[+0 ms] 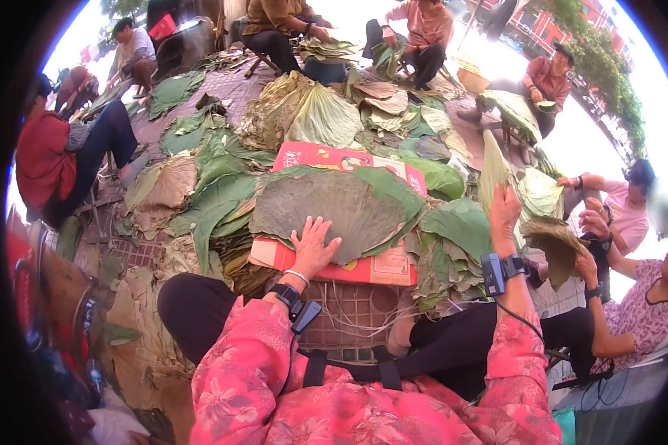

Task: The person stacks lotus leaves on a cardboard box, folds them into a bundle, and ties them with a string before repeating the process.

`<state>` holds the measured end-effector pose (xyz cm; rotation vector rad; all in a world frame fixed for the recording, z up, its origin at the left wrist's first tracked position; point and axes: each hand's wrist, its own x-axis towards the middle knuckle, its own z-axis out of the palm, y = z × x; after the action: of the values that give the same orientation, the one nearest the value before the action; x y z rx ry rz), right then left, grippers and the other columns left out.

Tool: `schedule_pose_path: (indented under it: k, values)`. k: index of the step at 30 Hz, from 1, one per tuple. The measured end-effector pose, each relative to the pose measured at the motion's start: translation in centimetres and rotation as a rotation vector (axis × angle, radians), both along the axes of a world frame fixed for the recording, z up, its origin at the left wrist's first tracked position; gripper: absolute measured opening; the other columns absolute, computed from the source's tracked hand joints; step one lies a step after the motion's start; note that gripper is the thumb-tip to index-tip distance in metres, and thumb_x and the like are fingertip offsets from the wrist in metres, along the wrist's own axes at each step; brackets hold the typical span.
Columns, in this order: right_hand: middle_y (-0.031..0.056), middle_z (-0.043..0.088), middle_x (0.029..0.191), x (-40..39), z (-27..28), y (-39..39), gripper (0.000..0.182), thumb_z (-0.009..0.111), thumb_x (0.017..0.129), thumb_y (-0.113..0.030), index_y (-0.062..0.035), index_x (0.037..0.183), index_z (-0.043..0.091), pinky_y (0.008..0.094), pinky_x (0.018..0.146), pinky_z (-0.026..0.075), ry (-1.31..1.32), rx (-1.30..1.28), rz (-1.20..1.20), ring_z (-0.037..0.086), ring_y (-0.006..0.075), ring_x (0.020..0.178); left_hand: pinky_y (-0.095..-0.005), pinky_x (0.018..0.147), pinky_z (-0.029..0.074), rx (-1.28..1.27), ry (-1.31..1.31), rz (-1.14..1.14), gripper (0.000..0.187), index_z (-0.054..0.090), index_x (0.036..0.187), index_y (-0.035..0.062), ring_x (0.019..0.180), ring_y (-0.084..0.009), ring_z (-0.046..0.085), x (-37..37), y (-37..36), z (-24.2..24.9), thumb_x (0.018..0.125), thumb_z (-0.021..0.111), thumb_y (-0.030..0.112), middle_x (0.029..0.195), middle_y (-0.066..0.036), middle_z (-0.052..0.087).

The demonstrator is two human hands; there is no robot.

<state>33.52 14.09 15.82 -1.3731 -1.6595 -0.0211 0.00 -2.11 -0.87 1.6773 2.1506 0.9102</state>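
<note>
My left hand (pixel 315 246) lies with fingers spread on a broad brownish-green lotus leaf (pixel 326 204), one of a stack of fanned leaves. The stack rests on a red cardboard box (pixel 382 271) in front of my lap. Raised at the right, my right hand (pixel 505 211) has its fingers closed around the lower end of a pale green folded lotus leaf (pixel 492 169). Green leaves (pixel 460 226) lie in a pile just left of that hand.
Heaps of lotus leaves (pixel 319 115) spread over the paved ground beyond the box. Several people sit around, including a person in red (pixel 48 159) at left and a person in a patterned top (pixel 642 304) at right. White strings (pixel 349 319) lie before me.
</note>
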Motion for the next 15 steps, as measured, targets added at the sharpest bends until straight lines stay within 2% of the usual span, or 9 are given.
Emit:
schedule_pose_path:
  k: [2,3,5,6,7,10,11,14,15]
  values:
    - [0.0209,0.059,0.074,-5.3,1.9,-2.6,0.025,0.049,0.088,-0.021,0.0015,0.096,0.058,0.0412,0.061,0.042,0.010,-0.042,0.156,0.056,0.0350,0.065,-0.0601,0.100,0.012,0.091,-0.204,0.073,0.051,0.050,0.121,0.0128,0.129,-0.0274,0.032,-0.7,0.6,-0.4,0.080,0.057,0.043,0.130,-0.011,0.046]
    - [0.0196,0.060,0.080,-8.1,2.0,-3.8,0.026,0.049,0.089,-0.021,0.0005,0.100,0.059,0.0404,0.063,0.044,-0.024,-0.063,0.234,0.058,0.0342,0.070,-0.0507,0.099,0.025,0.009,-0.287,0.107,0.051,0.049,0.120,0.0073,0.118,-0.0271,0.046,-1.2,0.7,1.3,0.083,0.055,0.042,0.120,-0.014,0.054]
    - [0.0161,0.062,0.094,-13.4,-0.7,-5.6,0.026,0.049,0.088,-0.019,-0.0018,0.105,0.058,0.0385,0.074,0.047,-0.145,0.164,0.403,0.059,0.0315,0.085,-0.0415,0.095,0.034,0.115,-0.544,0.123,0.052,0.049,0.119,0.0031,0.111,-0.0272,0.051,-2.2,0.8,2.9,0.084,0.055,0.042,0.115,-0.017,0.056]
    - [0.0149,0.060,0.105,-15.7,-1.6,-7.6,0.026,0.050,0.086,-0.018,-0.0033,0.107,0.058,0.0369,0.084,0.046,-0.231,0.062,0.479,0.057,0.0295,0.097,-0.0370,0.092,0.038,0.169,-0.669,0.129,0.053,0.049,0.118,0.0011,0.108,-0.0272,0.054,-2.7,0.6,3.3,0.085,0.055,0.042,0.112,-0.018,0.058]
    - [0.0149,0.059,0.108,-17.9,-4.5,-8.0,0.029,0.054,0.084,-0.019,-0.0038,0.109,0.057,0.0357,0.084,0.045,-0.310,0.061,0.547,0.056,0.0298,0.100,-0.0277,0.083,0.044,0.217,-0.696,0.132,0.056,0.047,0.118,-0.0045,0.101,-0.0223,0.057,-3.3,0.7,3.1,0.085,0.058,0.039,0.108,-0.019,0.059]
    - [0.0141,0.051,0.120,-22.4,-12.5,-11.3,0.038,0.058,0.079,-0.019,-0.0054,0.114,0.052,0.0395,0.088,0.042,-0.463,-0.163,0.734,0.048,0.0315,0.112,-0.0293,0.084,0.044,0.276,-0.921,0.131,0.058,0.044,0.120,-0.0059,0.101,-0.0187,0.055,-3.9,0.2,3.3,0.084,0.061,0.036,0.104,-0.016,0.060]
    - [0.0137,0.048,0.124,-23.0,-14.2,-12.1,0.041,0.059,0.078,-0.020,-0.0059,0.116,0.051,0.0413,0.088,0.041,-0.496,-0.247,0.772,0.044,0.0324,0.115,-0.0299,0.085,0.044,0.212,-0.947,0.156,0.072,0.034,0.128,-0.0066,0.103,-0.0188,0.053,-4.3,0.2,3.4,0.079,0.067,0.035,0.112,-0.017,0.055]
    - [0.0123,0.042,0.130,-23.2,-14.6,-13.5,0.049,0.062,0.076,-0.024,-0.0065,0.120,0.048,0.0437,0.089,0.036,-0.564,-0.231,0.752,0.038,0.0325,0.120,-0.0308,0.090,0.041,0.220,-0.967,0.173,0.092,0.023,0.134,-0.0046,0.108,-0.0216,0.050,-4.4,0.2,1.9,0.071,0.073,0.040,0.125,-0.019,0.044]
    - [0.0110,0.042,0.131,-23.2,-14.6,-13.3,0.057,0.063,0.075,-0.028,-0.0071,0.124,0.045,0.0428,0.089,0.032,-0.542,-0.258,0.769,0.038,0.0300,0.121,-0.0350,0.093,0.040,0.194,-0.881,0.158,0.104,0.017,0.137,-0.0015,0.113,-0.0268,0.047,-4.4,0.3,1.5,0.064,0.078,0.040,0.133,-0.021,0.035]
